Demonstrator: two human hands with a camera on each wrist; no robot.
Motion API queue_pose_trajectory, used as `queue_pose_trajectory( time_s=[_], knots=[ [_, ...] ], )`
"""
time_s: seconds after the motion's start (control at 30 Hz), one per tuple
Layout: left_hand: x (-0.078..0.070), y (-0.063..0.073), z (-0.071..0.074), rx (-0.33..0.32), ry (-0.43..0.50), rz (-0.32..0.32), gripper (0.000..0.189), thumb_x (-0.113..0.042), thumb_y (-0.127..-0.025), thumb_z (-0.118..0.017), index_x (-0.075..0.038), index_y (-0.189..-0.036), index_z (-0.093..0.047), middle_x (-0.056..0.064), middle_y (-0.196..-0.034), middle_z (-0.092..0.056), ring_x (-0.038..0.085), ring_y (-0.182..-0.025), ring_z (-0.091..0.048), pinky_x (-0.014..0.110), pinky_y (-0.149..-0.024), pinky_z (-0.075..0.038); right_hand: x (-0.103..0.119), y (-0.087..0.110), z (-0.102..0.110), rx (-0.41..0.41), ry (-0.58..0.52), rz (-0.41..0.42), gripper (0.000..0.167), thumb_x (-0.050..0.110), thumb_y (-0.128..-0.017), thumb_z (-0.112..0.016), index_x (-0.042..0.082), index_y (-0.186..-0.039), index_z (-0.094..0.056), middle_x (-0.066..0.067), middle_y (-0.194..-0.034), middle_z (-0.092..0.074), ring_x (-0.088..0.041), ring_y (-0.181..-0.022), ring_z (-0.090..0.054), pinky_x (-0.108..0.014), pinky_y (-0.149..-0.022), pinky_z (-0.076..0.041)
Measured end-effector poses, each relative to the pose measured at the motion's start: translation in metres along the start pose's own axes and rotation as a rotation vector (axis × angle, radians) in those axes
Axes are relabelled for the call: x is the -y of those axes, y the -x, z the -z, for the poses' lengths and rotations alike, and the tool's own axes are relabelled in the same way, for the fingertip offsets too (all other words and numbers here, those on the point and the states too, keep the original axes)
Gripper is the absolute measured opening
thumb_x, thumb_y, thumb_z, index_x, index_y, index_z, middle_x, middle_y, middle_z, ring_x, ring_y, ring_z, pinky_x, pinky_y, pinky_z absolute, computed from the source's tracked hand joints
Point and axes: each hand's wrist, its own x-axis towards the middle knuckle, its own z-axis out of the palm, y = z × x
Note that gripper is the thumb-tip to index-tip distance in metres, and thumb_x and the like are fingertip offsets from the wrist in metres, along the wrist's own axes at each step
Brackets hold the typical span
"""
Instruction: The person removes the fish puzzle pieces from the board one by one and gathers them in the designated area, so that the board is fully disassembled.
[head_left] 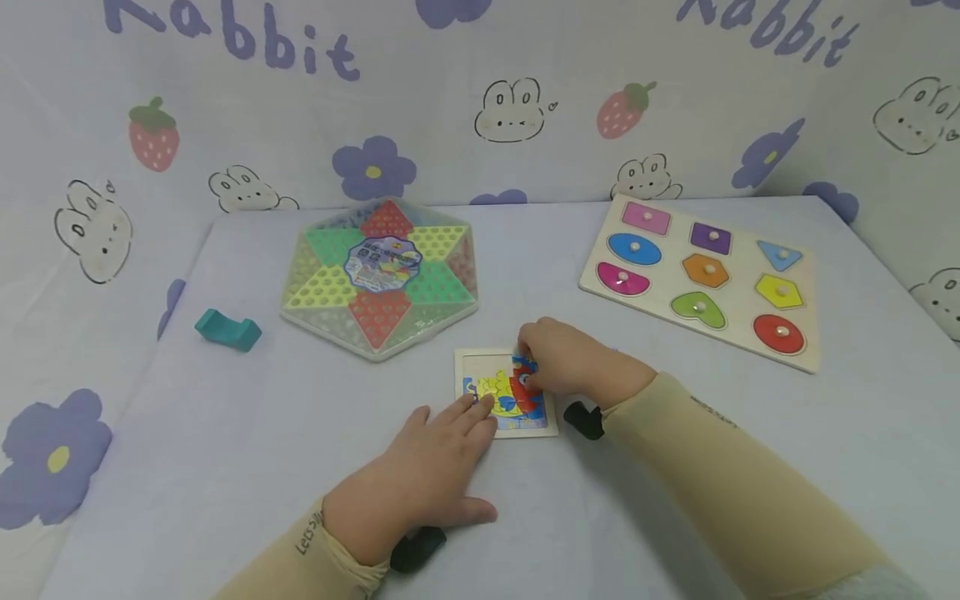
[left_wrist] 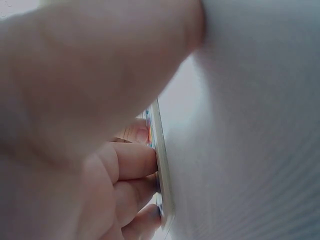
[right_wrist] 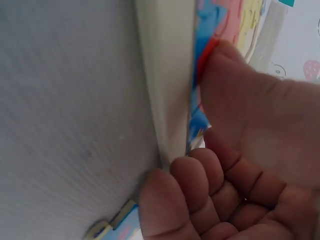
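Observation:
In the head view a small jigsaw puzzle (head_left: 506, 422) in a pale wooden frame lies on the table, showing yellow, red and blue parts. My right hand (head_left: 562, 357) is at its upper right with curled fingers. Its thumb (right_wrist: 227, 85) lies on a red and blue puzzle piece (head_left: 519, 392), and the fingertips (right_wrist: 162, 200) are by the frame's edge; the grip is partly hidden. My left hand (head_left: 431, 467) rests fingertips on the puzzle's lower left, fingers extended and thumb spread. In the left wrist view, these fingers (left_wrist: 132, 160) touch the frame (left_wrist: 162, 170) edge.
A hexagonal Chinese checkers board (head_left: 378, 321) lies at the back left, with a teal curved block (head_left: 227, 331) left of it. A wooden shape board (head_left: 660, 304) with knobbed pieces is at the back right. The right wrist view shows part of a blue, cream-edged thing (right_wrist: 122, 225).

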Motion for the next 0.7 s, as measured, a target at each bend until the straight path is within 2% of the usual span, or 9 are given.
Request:
queue_pose_trajectory(
  time_s=[0.3,0.57,0.7],
  knots=[
    [0.000,0.000,0.002,0.006,0.022,-0.001,0.091,-0.065,-0.077,-0.067,-0.015,-0.147,-0.039,0.002,-0.160,-0.027,0.023,-0.147,-0.025,0.059,-0.107,-0.032,0.000,-0.001,0.001,0.000,0.007,0.016,0.046,0.021,-0.080,-0.079,0.004,-0.116,-0.056,-0.010,-0.106,-0.057,-0.022,-0.098,-0.055,-0.037,-0.093,-0.052],
    [0.001,0.000,0.002,0.009,0.024,0.001,0.091,-0.065,-0.077,-0.067,-0.014,-0.147,-0.039,0.002,-0.160,-0.026,0.023,-0.147,-0.024,0.060,-0.107,-0.031,0.003,0.006,0.000,-0.067,-0.029,0.024,0.042,0.019,-0.080,-0.079,0.010,-0.113,-0.055,-0.008,-0.106,-0.057,-0.022,-0.099,-0.055,-0.037,-0.093,-0.052],
    [0.001,0.000,0.001,0.006,0.028,0.001,0.091,-0.065,-0.077,-0.067,-0.014,-0.147,-0.038,0.002,-0.160,-0.026,0.023,-0.147,-0.024,0.059,-0.108,-0.031,0.001,0.011,-0.002,-0.113,-0.103,0.045,0.032,0.016,-0.082,-0.078,0.012,-0.108,-0.060,-0.006,-0.105,-0.059,-0.022,-0.099,-0.055,-0.037,-0.092,-0.052]
  ],
)
